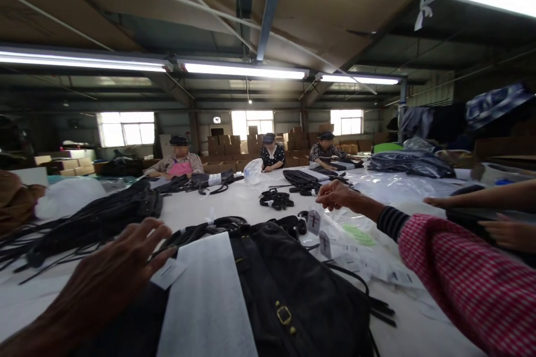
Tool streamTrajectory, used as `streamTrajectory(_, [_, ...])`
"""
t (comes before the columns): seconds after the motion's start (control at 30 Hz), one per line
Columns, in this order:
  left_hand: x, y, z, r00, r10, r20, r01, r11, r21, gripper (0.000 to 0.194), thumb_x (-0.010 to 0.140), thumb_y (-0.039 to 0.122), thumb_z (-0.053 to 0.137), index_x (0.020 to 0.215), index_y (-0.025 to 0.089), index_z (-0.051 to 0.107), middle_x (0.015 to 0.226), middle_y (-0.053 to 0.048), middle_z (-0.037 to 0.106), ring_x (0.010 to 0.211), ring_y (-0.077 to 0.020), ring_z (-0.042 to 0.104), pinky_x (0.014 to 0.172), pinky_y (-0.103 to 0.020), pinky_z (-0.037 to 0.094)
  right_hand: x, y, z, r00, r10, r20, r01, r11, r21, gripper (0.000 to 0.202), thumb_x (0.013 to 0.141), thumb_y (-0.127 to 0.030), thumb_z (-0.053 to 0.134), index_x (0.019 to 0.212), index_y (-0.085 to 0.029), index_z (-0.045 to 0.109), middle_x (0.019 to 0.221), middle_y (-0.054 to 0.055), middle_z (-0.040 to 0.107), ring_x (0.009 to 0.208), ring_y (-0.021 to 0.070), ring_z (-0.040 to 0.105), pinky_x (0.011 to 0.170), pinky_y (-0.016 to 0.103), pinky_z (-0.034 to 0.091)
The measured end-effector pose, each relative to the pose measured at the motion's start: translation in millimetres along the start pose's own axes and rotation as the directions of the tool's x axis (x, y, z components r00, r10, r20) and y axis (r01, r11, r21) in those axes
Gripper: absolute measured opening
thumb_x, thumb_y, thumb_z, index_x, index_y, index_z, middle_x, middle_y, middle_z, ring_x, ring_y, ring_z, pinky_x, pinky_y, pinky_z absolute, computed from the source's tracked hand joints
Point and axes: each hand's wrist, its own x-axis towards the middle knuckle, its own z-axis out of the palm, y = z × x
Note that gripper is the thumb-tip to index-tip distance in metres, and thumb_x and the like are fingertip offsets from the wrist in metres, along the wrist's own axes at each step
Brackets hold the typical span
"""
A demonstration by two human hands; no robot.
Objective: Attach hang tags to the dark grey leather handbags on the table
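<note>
A black bag (pixel 301 290) with a brass-coloured buckle lies in front of me, a wide white paper strip (pixel 209 301) across it. Over its left side, my left hand (pixel 125 254) is open, fingers apart. Its thumb is close to a small white label (pixel 168 273); whether they touch I cannot tell. My right hand (pixel 337 195) is raised beyond the bag's far right edge, fingertips pinched together. What they hold, if anything, is too small to make out. Below it stand two grey tags (pixel 314 221) with dark prints, near black straps.
Clear plastic and white labels (pixel 400 278) cover the table's right side. A bundle of black straps (pixel 276 199) lies mid-table; black bags (pixel 104 217) are piled left. A co-worker's hands (pixel 505 230) work at the right edge. Several people (pixel 180 162) sit across the table.
</note>
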Motion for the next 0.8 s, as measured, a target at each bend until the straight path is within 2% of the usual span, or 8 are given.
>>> streamTrajectory(0.1, [42.6, 49.6, -20.9, 0.997, 0.079, -0.018, -0.080, 0.993, -0.089, 0.032, 0.083, 0.056, 0.057, 0.091, 0.028, 0.071, 0.094, 0.002, 0.069, 0.079, -0.0203, 0.063, 0.070, -0.028, 0.038, 0.7, -1.5, 1.0, 1.000, -0.013, -0.018, 0.013, 1.000, 0.013, 0.032, 0.066, -0.042, 0.080, 0.066, -0.014, 0.065, 0.055, 0.002, 0.063, 0.045, 0.0088, 0.051, 0.040, 0.020, 0.031])
streamTrajectory(0.2, [85.6, 115.4, -13.3, 0.968, 0.205, 0.148, -0.152, 0.939, -0.308, 0.026, 0.086, 0.046, 0.061, 0.091, 0.025, 0.075, 0.095, -0.004, 0.072, 0.084, -0.0243, 0.065, 0.073, -0.031, 0.040, 3.2, -5.5, 0.7, 0.998, -0.046, -0.034, 0.047, 0.998, 0.041, 0.032, 0.068, -0.043, 0.078, 0.066, -0.015, 0.064, 0.054, 0.001, 0.063, 0.043, 0.0074, 0.047, 0.040, 0.020, 0.030])
streamTrajectory(0.3, [121.6, 181.6, 26.0, 0.948, 0.268, 0.173, -0.114, 0.793, -0.599, 0.026, 0.078, 0.036, 0.071, 0.099, 0.023, 0.078, 0.094, -0.009, 0.075, 0.085, -0.0286, 0.066, 0.074, -0.036, 0.044, 1.6, -12.7, -0.9, 0.997, -0.080, -0.022, 0.082, 0.995, 0.065, 0.033, 0.071, -0.045, 0.077, 0.069, -0.015, 0.064, 0.055, 0.001, 0.063, 0.042, 0.0077, 0.047, 0.039, 0.020, 0.029])
streamTrajectory(0.4, [144.5, 230.9, 78.8, 0.932, 0.287, 0.223, 0.003, 0.607, -0.794, 0.046, 0.061, 0.024, 0.080, 0.107, 0.023, 0.078, 0.106, -0.010, 0.073, 0.098, -0.0306, 0.065, 0.073, -0.033, 0.047, -7.2, -17.6, -4.7, 0.993, -0.119, 0.002, 0.118, 0.988, 0.104, 0.032, 0.072, -0.045, 0.077, 0.071, -0.015, 0.065, 0.055, 0.000, 0.063, 0.042, 0.0078, 0.047, 0.040, 0.020, 0.029])
streamTrajectory(0.5, [149.7, 257.5, 121.1, 0.881, 0.312, 0.356, 0.186, 0.462, -0.867, 0.043, 0.065, 0.035, 0.078, 0.105, 0.020, 0.077, 0.091, -0.009, 0.071, 0.083, -0.0242, 0.063, 0.063, -0.029, 0.045, -20.5, -15.1, -9.6, 0.990, -0.141, 0.031, 0.136, 0.982, 0.128, 0.030, 0.074, -0.042, 0.077, 0.072, -0.014, 0.067, 0.055, 0.000, 0.063, 0.042, 0.0075, 0.047, 0.040, 0.020, 0.029])
streamTrajectory(0.57, [146.6, 265.1, 137.8, 0.851, 0.332, 0.408, 0.272, 0.385, -0.882, 0.037, 0.067, 0.043, 0.075, 0.094, 0.017, 0.077, 0.080, -0.006, 0.068, 0.073, -0.0193, 0.060, 0.059, -0.027, 0.043, -28.7, -8.3, -11.8, 0.990, -0.136, 0.042, 0.130, 0.983, 0.126, 0.028, 0.075, -0.040, 0.076, 0.072, -0.014, 0.069, 0.055, 0.000, 0.064, 0.043, 0.0077, 0.048, 0.040, 0.020, 0.030])
streamTrajectory(0.67, [139.2, 269.1, 150.5, 0.846, 0.304, 0.438, 0.323, 0.362, -0.875, 0.032, 0.065, 0.043, 0.078, 0.078, 0.014, 0.074, 0.074, -0.005, 0.066, 0.068, -0.0155, 0.056, 0.059, -0.026, 0.042, -37.0, 6.4, -11.6, 0.991, -0.133, 0.028, 0.127, 0.981, 0.148, 0.027, 0.076, -0.040, 0.075, 0.073, -0.014, 0.071, 0.057, 0.000, 0.065, 0.044, 0.0076, 0.050, 0.040, 0.019, 0.031])
streamTrajectory(0.8, [130.0, 271.4, 161.8, 0.819, 0.295, 0.492, 0.404, 0.314, -0.859, 0.028, 0.066, 0.040, 0.078, 0.076, 0.015, 0.070, 0.088, -0.009, 0.074, 0.079, -0.0181, 0.062, 0.062, -0.026, 0.044, -41.2, 24.2, -8.7, 0.994, -0.108, 0.017, 0.103, 0.975, 0.195, 0.029, 0.076, -0.043, 0.076, 0.076, -0.014, 0.072, 0.059, 0.000, 0.066, 0.045, 0.0080, 0.052, 0.041, 0.019, 0.033])
